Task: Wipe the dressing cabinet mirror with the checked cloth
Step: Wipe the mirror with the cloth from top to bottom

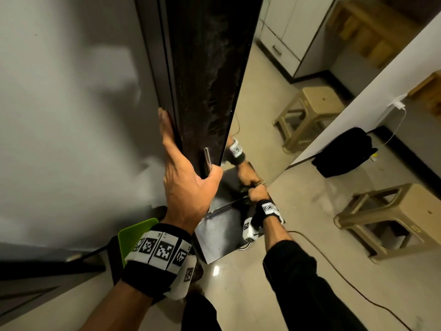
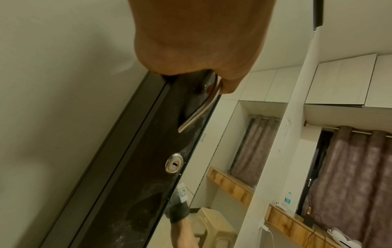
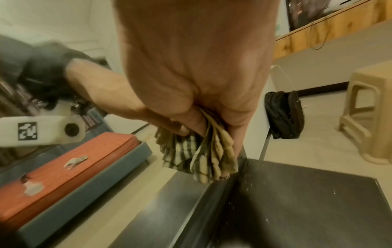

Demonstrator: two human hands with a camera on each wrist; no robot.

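The dressing cabinet's mirror (image 1: 274,115) stands in a dark frame (image 1: 202,80) with a metal handle (image 1: 207,158) and a keyhole lock (image 2: 174,162). My left hand (image 1: 186,182) clasps the frame's edge, its fingers lying along the side and its thumb by the handle (image 2: 199,110). Low down, my right hand (image 1: 257,194) grips the bunched checked cloth (image 3: 199,151) against the bottom of the mirror glass, just above the dark ledge (image 3: 297,201). In the head view only a scrap of the cloth (image 1: 262,183) shows, and the glass reflects that hand.
A beige plastic stool (image 1: 386,218) stands on the tiled floor to the right, with a black backpack (image 1: 343,151) behind it against a white wall. A dark cable (image 1: 334,263) runs across the floor. A green object (image 1: 136,235) sits left of the cabinet's base.
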